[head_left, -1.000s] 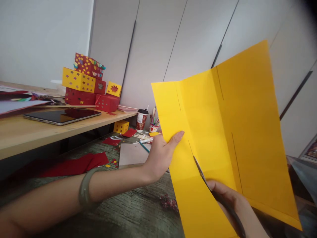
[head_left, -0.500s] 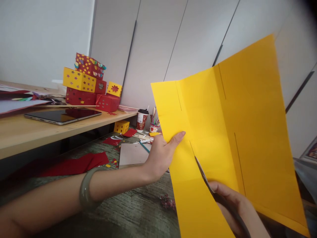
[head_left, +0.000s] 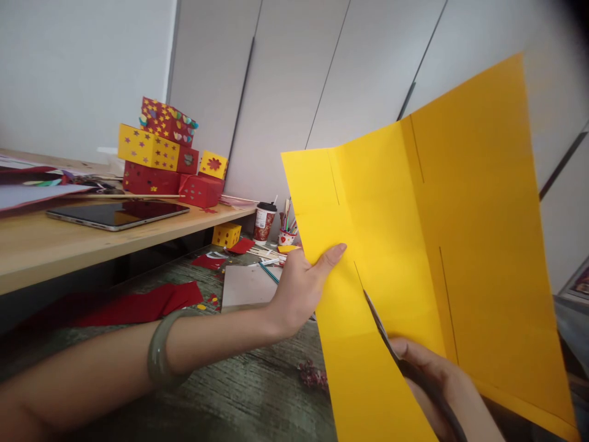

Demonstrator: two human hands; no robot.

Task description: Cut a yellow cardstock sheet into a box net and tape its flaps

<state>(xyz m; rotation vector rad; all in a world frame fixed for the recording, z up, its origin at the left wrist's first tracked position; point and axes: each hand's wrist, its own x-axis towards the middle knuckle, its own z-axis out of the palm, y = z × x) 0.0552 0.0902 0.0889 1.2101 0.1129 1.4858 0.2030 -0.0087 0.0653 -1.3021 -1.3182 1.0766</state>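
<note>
A large sheet of yellow card, creased into panels and marked with several dark straight lines, is held up above the table. My left hand pinches its left part, thumb on the near face and the other fingers hidden behind. My right hand grips a pair of dark-handled scissors at the lower middle of the card. The blades lie along a cut that runs up from the bottom edge, their tip at the lower part of a dark line. Part of the handles is cut off by the frame's bottom edge.
Left, a wooden shelf bears a tablet and stacked red and yellow paper boxes. A lidded paper cup, a pen holder, a teal pencil and red paper lie beyond my left arm on the dark table.
The card's right panel has shifted slightly right and its top corner slightly up. Both hands keep their grip, and the scissors' tip stays at nearly the same place on the line.
</note>
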